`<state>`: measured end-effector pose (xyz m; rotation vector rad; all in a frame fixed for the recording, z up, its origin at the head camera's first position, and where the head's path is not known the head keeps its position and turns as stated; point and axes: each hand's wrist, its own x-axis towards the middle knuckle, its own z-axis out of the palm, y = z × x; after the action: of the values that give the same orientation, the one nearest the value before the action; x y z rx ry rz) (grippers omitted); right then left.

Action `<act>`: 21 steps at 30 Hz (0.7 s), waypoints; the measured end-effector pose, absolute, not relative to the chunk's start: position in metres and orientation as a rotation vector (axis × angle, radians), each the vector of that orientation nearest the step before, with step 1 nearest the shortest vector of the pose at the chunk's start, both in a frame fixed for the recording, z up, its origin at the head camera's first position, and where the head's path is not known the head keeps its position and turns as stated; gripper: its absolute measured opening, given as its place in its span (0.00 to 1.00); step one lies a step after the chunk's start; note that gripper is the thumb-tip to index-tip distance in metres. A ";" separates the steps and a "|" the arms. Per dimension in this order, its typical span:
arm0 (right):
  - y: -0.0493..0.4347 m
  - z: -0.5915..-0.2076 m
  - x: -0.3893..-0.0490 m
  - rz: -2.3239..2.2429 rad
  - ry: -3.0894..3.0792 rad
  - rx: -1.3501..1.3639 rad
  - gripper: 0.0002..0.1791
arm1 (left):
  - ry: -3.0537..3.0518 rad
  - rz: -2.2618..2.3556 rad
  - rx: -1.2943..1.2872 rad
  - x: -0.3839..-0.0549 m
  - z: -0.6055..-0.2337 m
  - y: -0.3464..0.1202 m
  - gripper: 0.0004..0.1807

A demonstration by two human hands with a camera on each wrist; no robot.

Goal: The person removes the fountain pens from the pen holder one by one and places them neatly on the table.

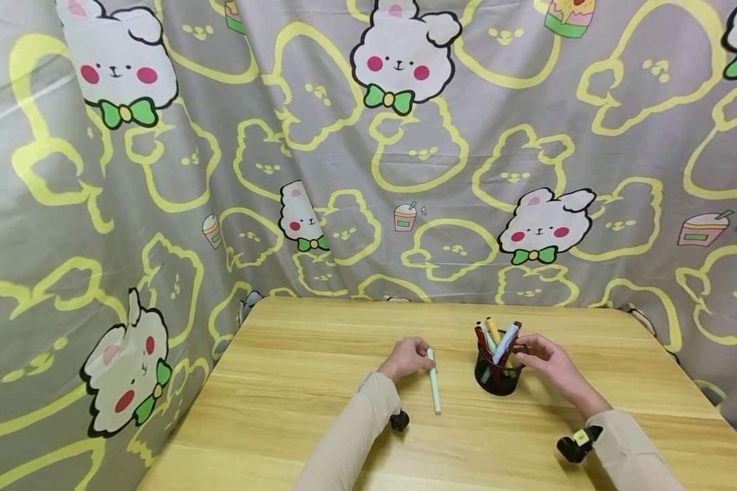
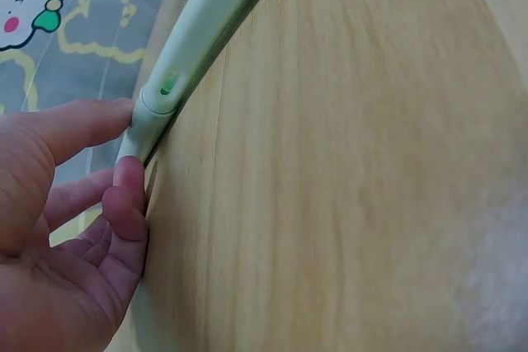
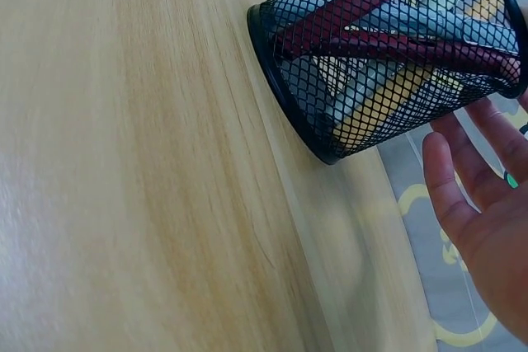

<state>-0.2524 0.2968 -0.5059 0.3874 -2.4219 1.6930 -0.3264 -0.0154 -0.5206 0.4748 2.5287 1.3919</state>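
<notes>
Mesh (image 3: 388, 55) veils pens (image 1: 507, 342); left hand (image 1: 408, 358) overlaps green pen (image 1: 435, 389).

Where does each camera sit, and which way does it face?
Head: on the head, facing forward and down at the table; left hand, right hand and sleeves show.
Left wrist: on that wrist, facing the pen; left hand shows.
Right wrist: on that wrist, facing the cup; right hand shows.
Head and right wrist share the cup.

- Head view: from above, facing forward and down across the rectangular light-wood table (image 1: 270, 382), farthest off.
- Left wrist view: close, along the slim pale-green pen (image 2: 202, 30).
- Right wrist view: close, side-on to the round black wire-mesh cup (image 3: 363, 80), which all three share.
</notes>
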 end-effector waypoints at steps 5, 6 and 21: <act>0.297 -0.507 -0.251 1.704 -2.420 0.388 0.17 | 2.508 1.398 0.480 -0.324 -0.520 -0.016 0.15; 0.298 -0.507 -0.251 1.697 -2.425 0.385 0.18 | 2.504 1.399 0.479 -0.324 -0.520 -0.016 0.15; 0.297 -0.502 -0.251 1.664 -2.448 0.380 0.19 | 2.444 1.541 0.479 -0.321 -0.508 -0.012 0.21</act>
<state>-0.2513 0.2971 -0.5018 0.3797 -2.4484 1.6640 -0.3207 -0.0118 -0.5078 0.4794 2.4440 1.5405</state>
